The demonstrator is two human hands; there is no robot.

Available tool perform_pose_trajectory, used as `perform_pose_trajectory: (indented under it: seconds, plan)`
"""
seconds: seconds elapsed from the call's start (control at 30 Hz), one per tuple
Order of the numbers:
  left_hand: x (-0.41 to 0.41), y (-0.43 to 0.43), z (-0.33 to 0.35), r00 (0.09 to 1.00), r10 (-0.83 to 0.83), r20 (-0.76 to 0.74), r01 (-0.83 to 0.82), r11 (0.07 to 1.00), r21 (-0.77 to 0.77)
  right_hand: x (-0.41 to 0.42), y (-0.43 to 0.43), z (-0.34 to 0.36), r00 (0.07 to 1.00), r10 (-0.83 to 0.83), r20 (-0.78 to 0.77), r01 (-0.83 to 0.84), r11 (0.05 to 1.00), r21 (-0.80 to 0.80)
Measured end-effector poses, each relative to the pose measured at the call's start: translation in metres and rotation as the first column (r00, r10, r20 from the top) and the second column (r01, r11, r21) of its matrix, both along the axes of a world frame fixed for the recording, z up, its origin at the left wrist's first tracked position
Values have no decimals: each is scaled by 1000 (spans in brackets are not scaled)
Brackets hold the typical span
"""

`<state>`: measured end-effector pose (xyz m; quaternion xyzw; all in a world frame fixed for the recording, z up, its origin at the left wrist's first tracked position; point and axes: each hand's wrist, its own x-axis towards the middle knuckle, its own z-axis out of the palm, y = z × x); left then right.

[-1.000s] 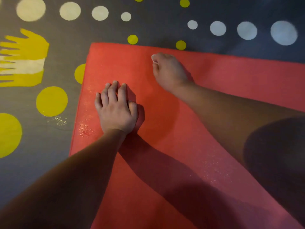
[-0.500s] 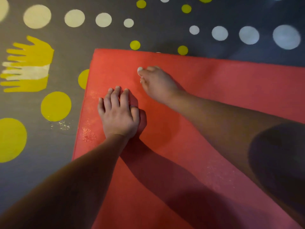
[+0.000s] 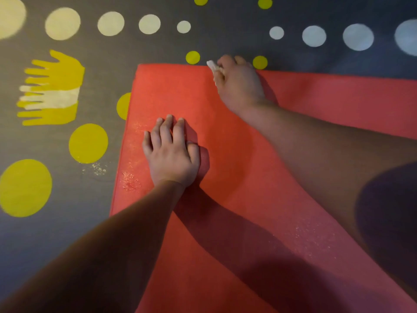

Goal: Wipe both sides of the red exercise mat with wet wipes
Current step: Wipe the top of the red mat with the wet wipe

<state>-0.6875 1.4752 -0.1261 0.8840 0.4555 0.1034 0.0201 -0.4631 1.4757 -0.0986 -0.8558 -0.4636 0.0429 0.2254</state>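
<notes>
a person kneeling over a red exercise mat (image 3: 169, 91) works at its far edge with a wet wipe (image 3: 212, 65), seen from above the arms. the mat lies flat on a grey floor (image 3: 74, 222), its far left corner in view and its near end running out of the picture.

the right hand (image 3: 239, 84) reaches across to the mat's far edge, a little right of that corner. its fingers are curled round the white wipe, and a small end of the wipe pokes out on the hand's left side, right at the edge. the knuckles sit over the line where mat meets floor, just beside a small yellow dot (image 3: 260, 62).

the left hand (image 3: 171, 152) lies palm down on the mat near its left edge, fingers straight and close together, holding nothing, pressed flat on the red surface.

wet specks (image 3: 129, 181) glint on the mat between the left hand and the left edge, more show near the right forearm, and a few lie on the floor just off the left edge.

the floor is painted with large yellow dots (image 3: 88, 143) on the left, a row of pale dots (image 3: 110, 23) along the far side, and yellow hand prints (image 3: 54, 86) with a pale band across them, well apart from the mat.
</notes>
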Motion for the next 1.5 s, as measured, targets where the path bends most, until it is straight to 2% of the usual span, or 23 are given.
perform_pose_trajectory:
  seconds: [0.1,0.23,0.3,0.33,0.4,0.47,0.5,0.53,0.57,0.67,0.73,0.8,0.9,0.97,1.03,1.13,1.23,1.33,1.47,1.5]
  plan:
    - [0,0,0,1000,3,9,-3,1000,6,1,-2,-1,989,144,-33,-145,988,-46]
    - [-1,0,-1,1000,1,9,-1,1000,8,10,12,1,1000,22,2,-22,996,-86]
    - [-1,0,-1,1000,-1,12,1,1000,7,0,18,5,999,32,15,-29,989,-145]
    - [0,0,-1,1000,-1,16,1,1000,9,-10,20,5,996,88,7,-86,984,-153]
    - [0,0,-1,1000,0,22,0,1000,10,-34,14,4,953,304,-6,-302,943,-138]
    - [-1,0,-1,1000,0,30,-1,1000,12,-49,-4,2,835,549,-31,-549,828,-118]
    - [-1,-1,-1,1000,1,29,-1,1000,13,-45,-11,2,789,613,-32,-613,785,-88]
    - [-2,0,-1,1000,1,26,-1,1000,12,-36,-13,4,785,619,-31,-620,783,-52]
    - [-2,0,-1,1000,2,23,-2,1000,10,-23,-10,5,828,560,-30,-561,826,-50]
    - [-2,0,-1,1000,0,16,0,1000,10,16,7,-5,976,211,44,-204,970,-136]
    - [-2,0,-1,1000,-3,17,3,1000,0,14,13,-4,995,89,54,-81,989,-125]
    - [-2,1,0,1000,-6,25,7,1000,-15,-13,9,-2,977,210,36,-206,974,-96]
    - [-2,1,1,999,-4,45,6,999,-37,-46,-28,-1,876,478,-59,-480,877,-12]
    - [-3,1,1,998,-7,54,10,999,-46,-45,-54,2,823,559,-99,-561,828,8]
    - [-4,0,2,999,-14,46,16,999,-49,-30,-61,1,855,514,-72,-515,857,-5]
    - [-3,1,3,999,-12,35,14,998,-62,-17,-50,2,967,253,-32,-254,966,-48]
    - [-3,2,6,999,-5,33,8,996,-84,-35,-45,2,990,141,-21,-143,983,-113]
    - [-3,2,11,999,-8,53,15,991,-133,-62,-59,5,971,235,-37,-236,970,-53]
    - [-17,9,23,992,-25,127,64,946,-317,-78,-86,4,859,511,-17,-511,858,-45]
    - [-24,12,27,992,-23,123,62,944,-324,-75,-87,4,839,544,3,-543,838,-48]
